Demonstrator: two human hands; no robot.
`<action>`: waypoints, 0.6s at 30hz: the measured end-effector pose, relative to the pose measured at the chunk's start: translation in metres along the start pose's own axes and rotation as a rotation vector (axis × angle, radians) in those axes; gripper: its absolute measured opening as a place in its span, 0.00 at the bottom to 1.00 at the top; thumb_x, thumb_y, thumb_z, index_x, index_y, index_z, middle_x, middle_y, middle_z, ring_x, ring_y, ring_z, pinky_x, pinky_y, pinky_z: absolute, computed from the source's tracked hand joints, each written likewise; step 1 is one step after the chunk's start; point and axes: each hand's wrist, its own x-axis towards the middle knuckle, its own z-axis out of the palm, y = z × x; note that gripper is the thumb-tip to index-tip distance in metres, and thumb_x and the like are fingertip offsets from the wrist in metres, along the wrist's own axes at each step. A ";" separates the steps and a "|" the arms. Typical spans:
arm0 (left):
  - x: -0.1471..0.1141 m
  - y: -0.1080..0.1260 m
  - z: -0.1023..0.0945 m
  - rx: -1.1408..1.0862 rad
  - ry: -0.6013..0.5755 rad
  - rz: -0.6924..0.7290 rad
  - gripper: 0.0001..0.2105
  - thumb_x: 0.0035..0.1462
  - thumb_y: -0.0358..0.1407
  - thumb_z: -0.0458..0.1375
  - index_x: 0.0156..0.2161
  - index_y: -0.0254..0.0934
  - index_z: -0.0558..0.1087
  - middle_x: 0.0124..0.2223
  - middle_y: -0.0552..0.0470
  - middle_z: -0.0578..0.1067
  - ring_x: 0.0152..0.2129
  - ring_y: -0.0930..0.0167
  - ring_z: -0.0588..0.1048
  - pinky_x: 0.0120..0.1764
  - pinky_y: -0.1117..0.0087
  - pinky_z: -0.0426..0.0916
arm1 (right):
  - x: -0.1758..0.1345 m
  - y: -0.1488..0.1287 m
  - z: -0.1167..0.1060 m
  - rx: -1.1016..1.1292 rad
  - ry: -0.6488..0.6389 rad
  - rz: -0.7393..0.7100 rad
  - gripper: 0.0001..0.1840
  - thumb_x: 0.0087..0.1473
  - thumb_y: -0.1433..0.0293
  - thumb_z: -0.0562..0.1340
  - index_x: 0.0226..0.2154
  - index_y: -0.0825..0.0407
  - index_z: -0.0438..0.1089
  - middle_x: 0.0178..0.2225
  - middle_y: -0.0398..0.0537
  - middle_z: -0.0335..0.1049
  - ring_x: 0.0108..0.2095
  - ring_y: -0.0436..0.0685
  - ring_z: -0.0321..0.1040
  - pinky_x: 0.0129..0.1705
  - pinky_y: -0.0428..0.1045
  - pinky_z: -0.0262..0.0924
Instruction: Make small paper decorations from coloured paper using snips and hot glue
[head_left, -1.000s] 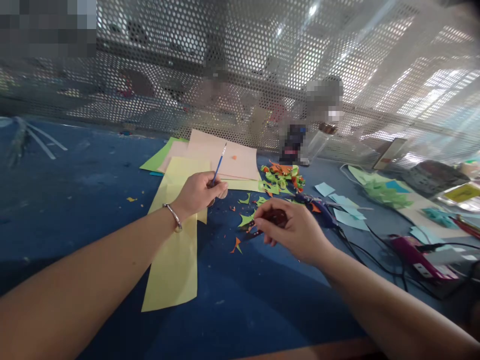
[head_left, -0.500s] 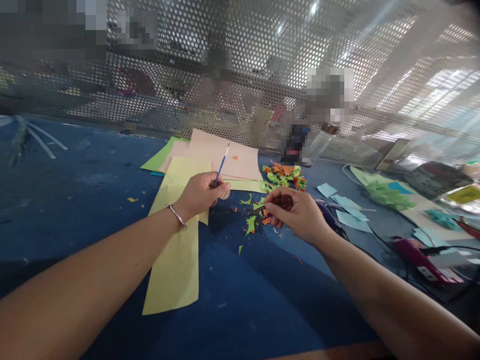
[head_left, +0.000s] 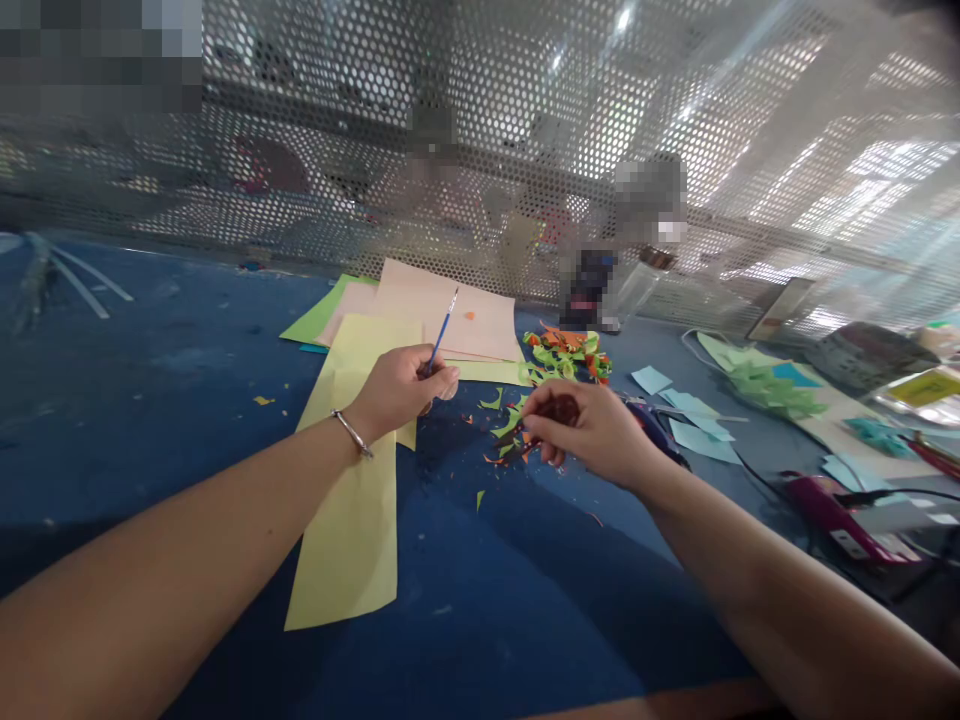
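Clasps slim blue-handled paintbrush [head_left: 442,333] tip-up in left grip [head_left: 409,380], so above blue desk [head_left: 442,655]; clasps, apparently, dark-bladed scissors [head_left: 513,436] in right grip [head_left: 589,425].

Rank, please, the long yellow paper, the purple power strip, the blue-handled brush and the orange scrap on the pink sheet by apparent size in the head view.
1. Yellow paper
2. Purple power strip
3. Blue-handled brush, visible part
4. Orange scrap

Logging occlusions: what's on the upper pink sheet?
A small orange scrap shows on the pink sheet. A blue brush in the left hand overlaps it in view; what the brush covers can't be seen.
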 end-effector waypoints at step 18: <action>0.000 0.005 -0.001 -0.061 -0.193 -0.080 0.12 0.57 0.41 0.60 0.26 0.38 0.70 0.20 0.56 0.72 0.10 0.77 0.65 0.17 0.75 0.58 | 0.018 0.023 -0.025 -0.016 0.256 -0.001 0.10 0.49 0.65 0.67 0.32 0.53 0.70 0.20 0.41 0.69 0.19 0.52 0.69 0.21 0.48 0.67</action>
